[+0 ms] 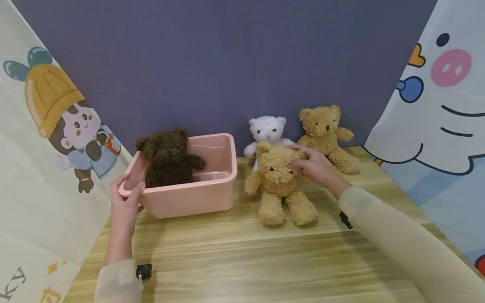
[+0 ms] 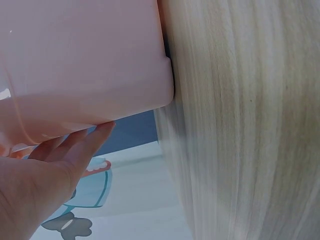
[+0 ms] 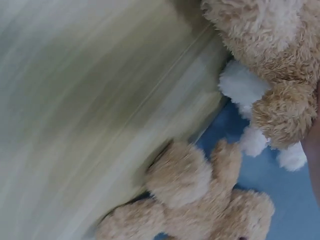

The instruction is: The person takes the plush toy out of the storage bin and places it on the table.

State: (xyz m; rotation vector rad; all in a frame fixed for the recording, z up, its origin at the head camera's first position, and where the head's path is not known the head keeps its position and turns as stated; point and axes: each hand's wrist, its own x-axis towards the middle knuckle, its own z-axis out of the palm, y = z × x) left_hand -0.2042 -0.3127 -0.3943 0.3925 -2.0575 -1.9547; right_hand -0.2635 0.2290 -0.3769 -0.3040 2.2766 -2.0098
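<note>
My left hand point(image 1: 126, 200) grips the left front corner of a pink plastic bin point(image 1: 189, 201), thumb over the rim. In the left wrist view, the fingers point(image 2: 82, 145) lie along the bin's outer wall. Inside the bin sits a dark brown teddy bear point(image 1: 166, 153), its head above the rim. With my right hand point(image 1: 314, 166) I hold a tan teddy bear point(image 1: 278, 174) by the side of its head. This bear is upright, facing me, right of the bin. It partly hides a white teddy bear point(image 1: 267, 128) behind it.
Another tan teddy bear point(image 1: 322, 130) sits at the back right against the dark wall panel point(image 1: 242, 63). Printed cloths hang at the left point(image 1: 38, 176) and right point(image 1: 447, 139). The wood-grain table point(image 1: 235, 261) extends toward me in front of the bin and bears.
</note>
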